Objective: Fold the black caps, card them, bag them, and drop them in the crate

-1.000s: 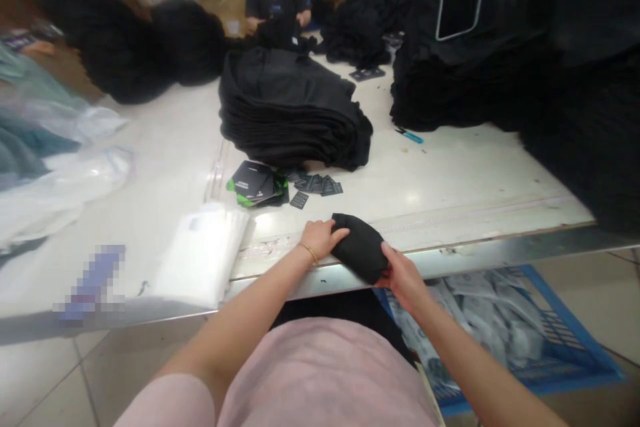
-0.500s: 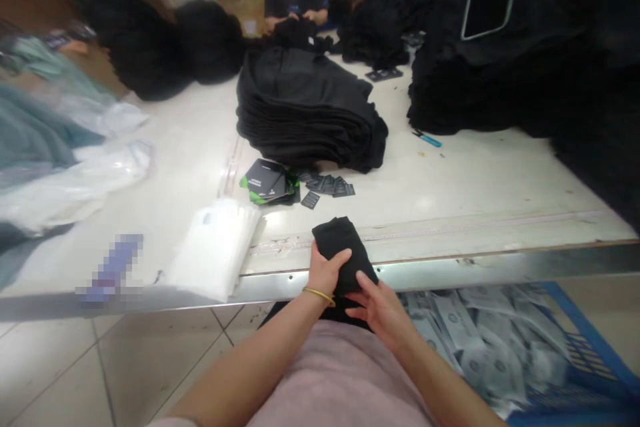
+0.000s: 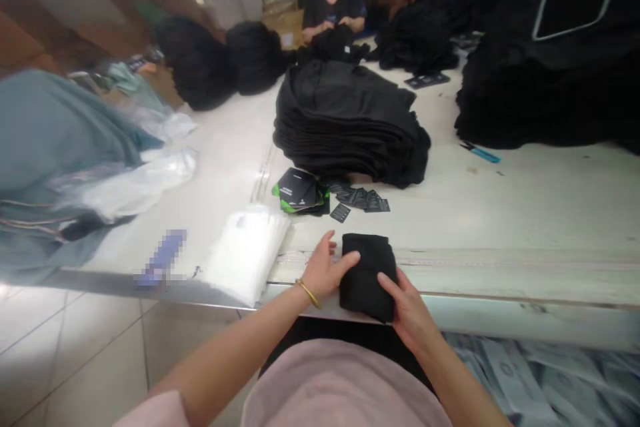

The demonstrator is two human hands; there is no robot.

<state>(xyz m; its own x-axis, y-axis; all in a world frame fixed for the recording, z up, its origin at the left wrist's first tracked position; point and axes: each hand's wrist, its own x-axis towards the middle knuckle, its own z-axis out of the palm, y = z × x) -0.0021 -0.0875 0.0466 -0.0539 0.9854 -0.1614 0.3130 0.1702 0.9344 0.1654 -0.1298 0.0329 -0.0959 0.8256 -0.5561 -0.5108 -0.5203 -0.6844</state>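
A folded black cloth [image 3: 369, 280] lies flat at the table's front edge, between my hands. My right hand [image 3: 407, 303] grips its right side, thumb on top and fingers beneath. On the left, my left hand [image 3: 327, 267] has its fingers spread, with the thumb touching the cloth's top near the upper left. Just beyond are small black tags [image 3: 363, 199] and a pile of black cards with green edges [image 3: 300, 190]. White plastic bags [image 3: 247, 250] are stacked left of my left hand. Behind the cards rises a tall stack of folded black garments [image 3: 350, 123].
Black garments [image 3: 540, 93] are heaped at the right, beside a blue cutter [image 3: 481, 152]. Grey-green cloth [image 3: 65, 127] covers the table's left end. A person [image 3: 333, 7] handles black cloth at the far side. Packed bags [image 3: 520, 373] lie below the right front edge.
The view has shifted, moving the table's contents rightward in the picture. The folded cloth now looks squarer and flatter. My left hand's fingers have come out from behind it and spread.
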